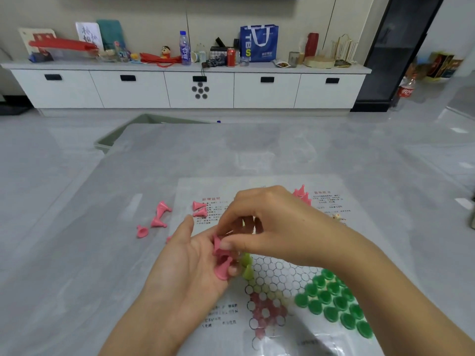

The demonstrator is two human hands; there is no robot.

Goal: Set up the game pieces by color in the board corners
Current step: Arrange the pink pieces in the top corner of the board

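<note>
My left hand (190, 263) cups pink pieces (221, 258), cones lying sideways; my right hand (259, 227) pinches one from above. Pink corner (267, 310) lies near, just right of the left hand.

pink pieces (221, 255): cupped in palm | green pieces (334, 301): upright, board (272, 276) corner

White cabinet (164, 89), glossy grey floor (46, 155)

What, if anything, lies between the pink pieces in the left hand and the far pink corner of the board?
Only the right hand, pinching a piece from the pink pieces cupped in the left hand. It partly hides the far corner, where placed pink pieces already stand.
</note>
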